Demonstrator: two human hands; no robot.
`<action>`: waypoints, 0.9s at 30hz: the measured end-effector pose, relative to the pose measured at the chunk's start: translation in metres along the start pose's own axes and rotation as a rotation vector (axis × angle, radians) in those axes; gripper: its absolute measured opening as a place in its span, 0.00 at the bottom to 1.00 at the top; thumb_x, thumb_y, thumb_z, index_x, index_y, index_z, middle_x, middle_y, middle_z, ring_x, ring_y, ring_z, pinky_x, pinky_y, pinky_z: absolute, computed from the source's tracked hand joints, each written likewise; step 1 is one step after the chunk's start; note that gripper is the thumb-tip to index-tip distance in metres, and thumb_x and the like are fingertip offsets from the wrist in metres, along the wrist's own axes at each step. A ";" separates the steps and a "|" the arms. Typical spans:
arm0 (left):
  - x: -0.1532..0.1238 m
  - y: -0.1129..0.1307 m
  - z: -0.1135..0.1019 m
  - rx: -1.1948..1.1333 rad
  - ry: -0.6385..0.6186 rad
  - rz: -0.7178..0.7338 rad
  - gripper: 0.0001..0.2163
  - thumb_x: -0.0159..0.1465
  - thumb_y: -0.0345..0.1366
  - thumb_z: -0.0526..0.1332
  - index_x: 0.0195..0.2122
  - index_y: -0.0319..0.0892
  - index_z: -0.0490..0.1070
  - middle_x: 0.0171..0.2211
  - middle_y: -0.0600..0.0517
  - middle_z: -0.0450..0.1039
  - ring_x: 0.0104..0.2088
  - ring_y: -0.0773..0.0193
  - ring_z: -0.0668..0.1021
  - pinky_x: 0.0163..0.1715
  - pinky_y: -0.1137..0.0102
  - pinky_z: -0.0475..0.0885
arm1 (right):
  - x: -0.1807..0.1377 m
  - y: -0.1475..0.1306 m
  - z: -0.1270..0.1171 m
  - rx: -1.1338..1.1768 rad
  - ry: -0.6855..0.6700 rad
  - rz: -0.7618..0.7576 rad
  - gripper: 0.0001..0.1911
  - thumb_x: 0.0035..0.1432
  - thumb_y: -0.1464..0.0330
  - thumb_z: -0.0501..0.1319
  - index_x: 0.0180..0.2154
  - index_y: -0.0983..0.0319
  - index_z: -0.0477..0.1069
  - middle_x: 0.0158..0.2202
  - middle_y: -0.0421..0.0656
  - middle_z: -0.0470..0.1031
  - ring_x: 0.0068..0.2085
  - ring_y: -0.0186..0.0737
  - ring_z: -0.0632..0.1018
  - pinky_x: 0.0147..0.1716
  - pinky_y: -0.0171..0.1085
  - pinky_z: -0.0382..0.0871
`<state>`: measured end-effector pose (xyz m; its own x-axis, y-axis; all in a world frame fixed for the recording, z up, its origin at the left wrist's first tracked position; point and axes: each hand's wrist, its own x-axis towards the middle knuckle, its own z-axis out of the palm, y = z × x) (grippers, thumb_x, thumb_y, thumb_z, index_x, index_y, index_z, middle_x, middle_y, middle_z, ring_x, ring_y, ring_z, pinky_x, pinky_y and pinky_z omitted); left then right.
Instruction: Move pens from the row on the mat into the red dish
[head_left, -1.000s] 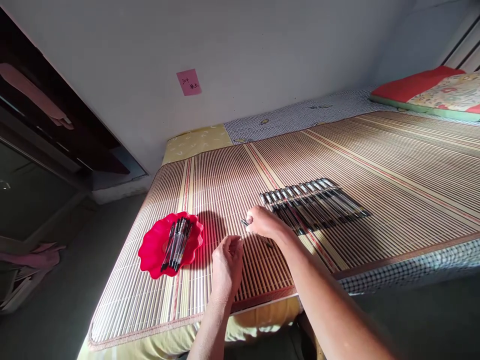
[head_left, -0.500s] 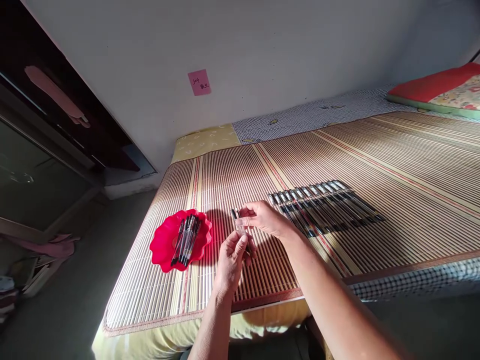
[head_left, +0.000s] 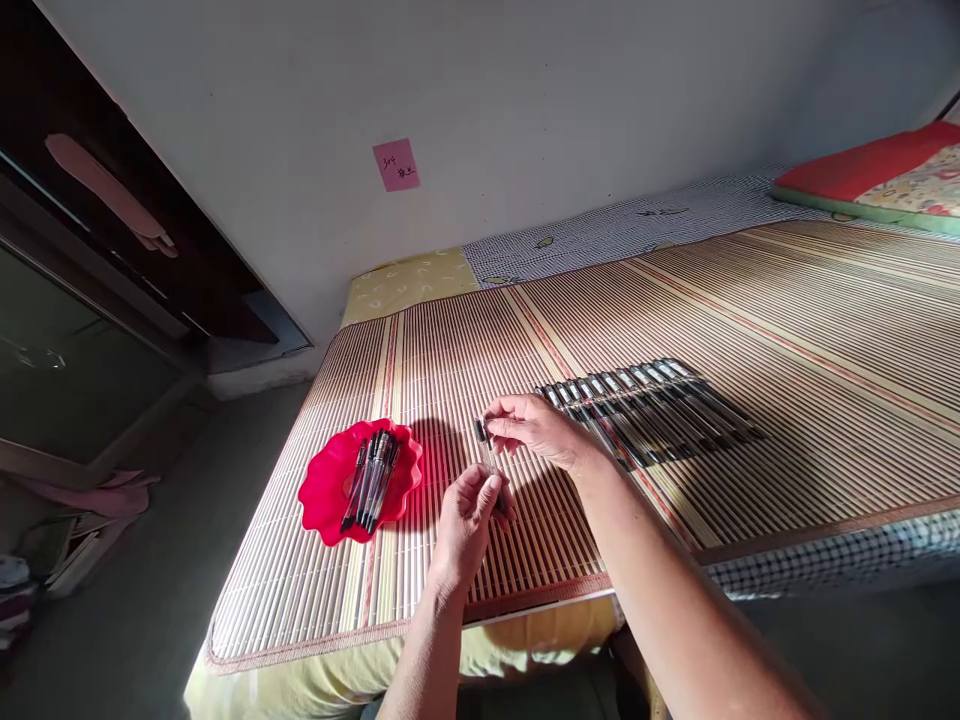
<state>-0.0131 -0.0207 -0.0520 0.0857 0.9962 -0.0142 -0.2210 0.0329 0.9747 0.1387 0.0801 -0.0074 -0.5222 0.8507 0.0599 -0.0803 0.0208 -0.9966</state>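
My left hand (head_left: 469, 510) is closed, thumb and fingers pinching a pen whose clear barrel mostly hides behind them. Just above it, my right hand (head_left: 529, 428) is closed in a pinch on a short black piece (head_left: 481, 430) that looks like a pen cap. I cannot tell whether that piece still touches the pen. To the left, a red scalloped plate (head_left: 319, 498) holds several black-capped pens (head_left: 373, 480). Right of my hands, a row of several similar pens (head_left: 645, 410) lies side by side, partly behind my right wrist.
A striped bamboo mat (head_left: 442, 360) covers the bed. A folded red and floral quilt (head_left: 862, 170) lies at the far right. On the wall hangs a pink note (head_left: 396, 165). The mat's front edge (head_left: 540, 597) runs close to my forearms.
My right hand has drawn slightly up and right from my left hand, with the black piece in its fingers. My left hand has barely moved. The plate and the row of pens stay put.
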 end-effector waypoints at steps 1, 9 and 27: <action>0.000 0.000 0.000 -0.001 0.004 -0.001 0.19 0.64 0.52 0.70 0.33 0.39 0.73 0.25 0.53 0.73 0.24 0.68 0.74 0.23 0.74 0.70 | -0.001 -0.001 -0.002 0.001 -0.002 -0.005 0.10 0.58 0.62 0.70 0.35 0.63 0.76 0.27 0.40 0.78 0.27 0.32 0.77 0.28 0.32 0.70; 0.002 -0.002 -0.005 0.011 0.067 0.001 0.20 0.60 0.51 0.74 0.40 0.37 0.81 0.28 0.50 0.77 0.27 0.66 0.77 0.25 0.74 0.71 | -0.014 -0.029 -0.024 0.186 0.318 -0.260 0.13 0.59 0.60 0.72 0.37 0.62 0.77 0.35 0.42 0.83 0.31 0.32 0.81 0.34 0.34 0.79; 0.002 -0.004 -0.004 0.087 0.088 0.013 0.21 0.61 0.54 0.72 0.42 0.38 0.83 0.25 0.52 0.73 0.26 0.67 0.73 0.25 0.72 0.69 | -0.023 -0.060 -0.009 0.004 0.656 -0.483 0.11 0.61 0.60 0.68 0.37 0.61 0.75 0.34 0.43 0.81 0.30 0.35 0.82 0.34 0.37 0.82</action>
<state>-0.0162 -0.0187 -0.0574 -0.0035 0.9998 -0.0172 -0.1365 0.0165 0.9905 0.1633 0.0644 0.0502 0.1741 0.8830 0.4359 -0.1734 0.4633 -0.8691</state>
